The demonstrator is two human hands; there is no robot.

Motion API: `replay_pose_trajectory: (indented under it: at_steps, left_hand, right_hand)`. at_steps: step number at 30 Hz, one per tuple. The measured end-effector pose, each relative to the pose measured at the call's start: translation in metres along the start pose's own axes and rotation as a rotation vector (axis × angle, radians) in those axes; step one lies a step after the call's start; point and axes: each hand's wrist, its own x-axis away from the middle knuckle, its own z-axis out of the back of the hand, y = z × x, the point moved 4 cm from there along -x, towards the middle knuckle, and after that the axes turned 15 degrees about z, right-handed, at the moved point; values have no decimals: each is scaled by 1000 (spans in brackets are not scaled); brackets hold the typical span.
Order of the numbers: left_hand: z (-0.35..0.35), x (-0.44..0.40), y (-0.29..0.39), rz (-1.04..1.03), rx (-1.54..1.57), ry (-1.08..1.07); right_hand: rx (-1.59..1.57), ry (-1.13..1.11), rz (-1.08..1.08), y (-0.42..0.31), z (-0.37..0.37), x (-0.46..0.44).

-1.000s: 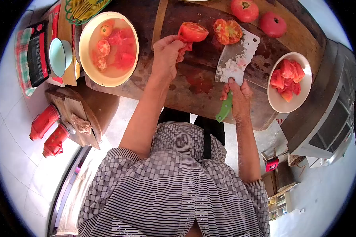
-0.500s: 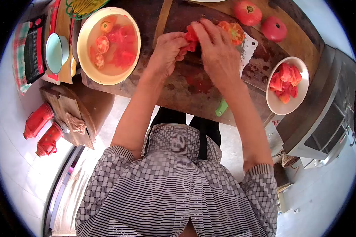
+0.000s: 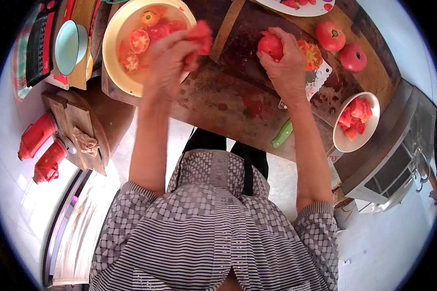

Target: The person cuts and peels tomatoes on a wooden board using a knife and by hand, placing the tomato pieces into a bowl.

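My left hand (image 3: 167, 63), blurred by motion, is at the right side of the cream basin (image 3: 109, 53). Its fingers are closed on a red tomato piece (image 3: 199, 38). Tomato pieces, including a cut tomato half (image 3: 139, 40), sit in liquid in the basin. Over the board, my right hand (image 3: 287, 68) grips a red tomato (image 3: 270, 46). Just right of that hand lies a cut tomato (image 3: 310, 55) with its inside showing. A pale blade with holes (image 3: 320, 77) is partly hidden by my right hand; a green handle (image 3: 282, 134) shows near the table edge.
Two whole tomatoes (image 3: 330, 36) lie at the back right. A white bowl (image 3: 342, 140) of tomato pieces stands at the right, and a white plate (image 3: 301, 8) at the top. Left are a light blue bowl (image 3: 67, 48), wooden stool (image 3: 68, 114) and red flasks (image 3: 38, 136).
My hands have moved apart. The left has gone left to the basin with a tomato piece; the right keeps a tomato over the board. The view has shifted slightly.
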Motion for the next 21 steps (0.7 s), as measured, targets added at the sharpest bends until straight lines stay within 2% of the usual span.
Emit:
replay_pose_trajectory:
  at_steps: [1,4,5,8,10,12,15,18,21]
  left_hand:
    - [0,6,-7,-66,-118,115]
    - [35,-1,0,-674,-992,489]
    - [33,5,0,-799,-1005,614]
    - [3,18,15,-888,-972,542]
    - [-37,18,12,-637,-761,331]
    - [-75,14,7,-555,-566,-5]
    - [-95,-9,-9,-385,-371,-406]
    - [-86,-11,-10,-210,-520,-380]
    - [-82,-13,-13,-226,-452,-344]
  right_hand:
    - [-38,9,-41,10,17,20]
    - [-196,-16,-220,9,17,29]
    - [-230,-7,-246,8,17,30]
    - [-303,9,-299,1,17,32]
    - [-314,15,-284,-2,16,33]
    - [-338,-30,-234,-13,17,31]
    - [-338,-58,-137,-23,19,28]
    - [-347,-90,-163,-31,23,27]
    - [-365,-100,-147,-32,20,27]
